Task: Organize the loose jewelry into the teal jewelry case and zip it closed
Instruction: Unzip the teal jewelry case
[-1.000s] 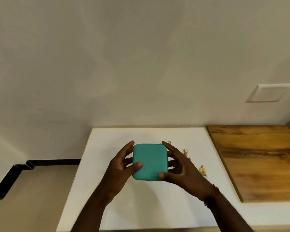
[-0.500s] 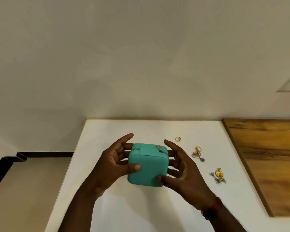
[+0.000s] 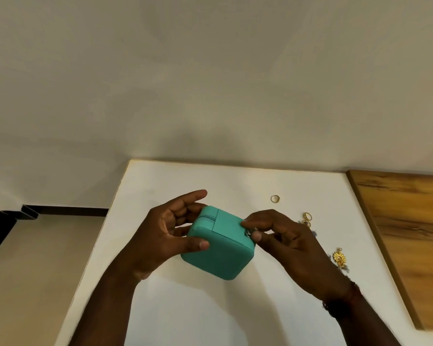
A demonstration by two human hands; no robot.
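Observation:
I hold the teal jewelry case (image 3: 218, 253), zipped, in the air above the white table (image 3: 180, 308). My left hand (image 3: 165, 236) grips its left side, thumb on the front face. My right hand (image 3: 285, 243) pinches the metal zipper pull (image 3: 248, 233) at the case's right corner. Loose jewelry lies on the table to the right: a gold ring (image 3: 275, 198), a pair of gold rings (image 3: 307, 217) and a gold floral earring (image 3: 339, 257). My right hand hides part of this jewelry.
A wooden board (image 3: 410, 233) lies on the table's right side. A plain wall rises behind the table. The floor with a dark skirting strip (image 3: 15, 216) shows to the left of the table's edge.
The case has turned so that its zipped side faces up. My right hand moved from cradling the case's side to pinching the zipper pull. The view shifted left.

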